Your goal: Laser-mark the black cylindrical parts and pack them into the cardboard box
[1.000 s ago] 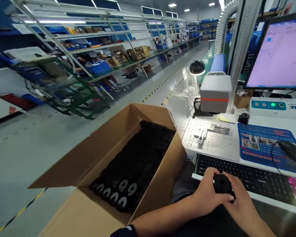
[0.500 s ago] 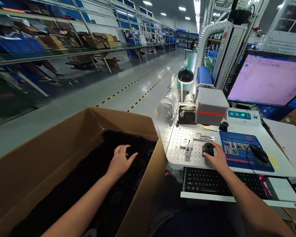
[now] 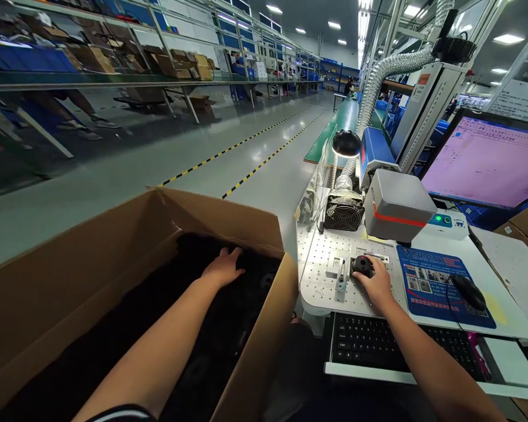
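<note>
My right hand (image 3: 377,283) grips a round black plastic part (image 3: 361,265), with thumb and fingers on its sides. The part rests on the perforated metal plate (image 3: 315,285), close beside the metal locating blocks (image 3: 341,275) under the grey-and-orange machine head (image 3: 396,205). Inside the cardboard box (image 3: 264,334) on the left, my left hand (image 3: 222,269) reaches down to a heap of black parts (image 3: 211,346). Its thumb and fingers are spread, their tips partly lost against the dark heap. No part shows in its grasp.
A small fan (image 3: 344,215) and a black lamp (image 3: 347,142) stand behind the plate. To the right are a blue mouse pad (image 3: 440,310), a mouse (image 3: 468,292) and a monitor (image 3: 488,158). A keyboard (image 3: 369,343) sits on a tray below the plate.
My left hand has moved deeper into the box, down to the black parts. My right hand has slid the round black part left, up to the metal blocks. The view has shifted slightly.
</note>
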The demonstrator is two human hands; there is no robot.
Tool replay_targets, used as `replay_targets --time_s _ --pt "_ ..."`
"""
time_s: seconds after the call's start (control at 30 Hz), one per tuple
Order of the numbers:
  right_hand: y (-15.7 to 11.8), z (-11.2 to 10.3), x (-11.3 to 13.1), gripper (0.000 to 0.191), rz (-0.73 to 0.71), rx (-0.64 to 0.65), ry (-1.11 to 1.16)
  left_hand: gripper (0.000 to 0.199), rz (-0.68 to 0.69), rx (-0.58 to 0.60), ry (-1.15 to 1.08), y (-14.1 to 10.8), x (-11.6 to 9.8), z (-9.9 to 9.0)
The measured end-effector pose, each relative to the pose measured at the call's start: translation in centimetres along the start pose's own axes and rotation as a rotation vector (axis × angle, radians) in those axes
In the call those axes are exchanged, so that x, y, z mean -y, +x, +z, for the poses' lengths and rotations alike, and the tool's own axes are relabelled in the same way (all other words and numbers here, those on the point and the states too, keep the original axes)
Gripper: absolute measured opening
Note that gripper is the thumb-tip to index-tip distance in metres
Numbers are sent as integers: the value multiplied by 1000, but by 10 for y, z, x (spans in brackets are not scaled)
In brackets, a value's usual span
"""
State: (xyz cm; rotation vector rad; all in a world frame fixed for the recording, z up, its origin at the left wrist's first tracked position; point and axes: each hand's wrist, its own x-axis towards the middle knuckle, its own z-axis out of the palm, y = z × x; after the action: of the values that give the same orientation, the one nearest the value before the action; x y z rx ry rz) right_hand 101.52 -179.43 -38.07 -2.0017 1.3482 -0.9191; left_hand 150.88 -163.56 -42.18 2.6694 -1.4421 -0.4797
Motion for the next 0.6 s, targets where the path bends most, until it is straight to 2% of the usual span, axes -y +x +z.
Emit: replay_targets --time_s 0.23,0.43,0.6 --pt "-1 6 -3 67 -6 -12 -7 54 -53 -45 -35 2 1 6" --pt "-11 2 -5 79 20 -54 -41 51 -116 -59 -67 5 10 11" --pt "-19 6 -17 69 41 -81 -73 43 -99 -15 -70 17 16 5"
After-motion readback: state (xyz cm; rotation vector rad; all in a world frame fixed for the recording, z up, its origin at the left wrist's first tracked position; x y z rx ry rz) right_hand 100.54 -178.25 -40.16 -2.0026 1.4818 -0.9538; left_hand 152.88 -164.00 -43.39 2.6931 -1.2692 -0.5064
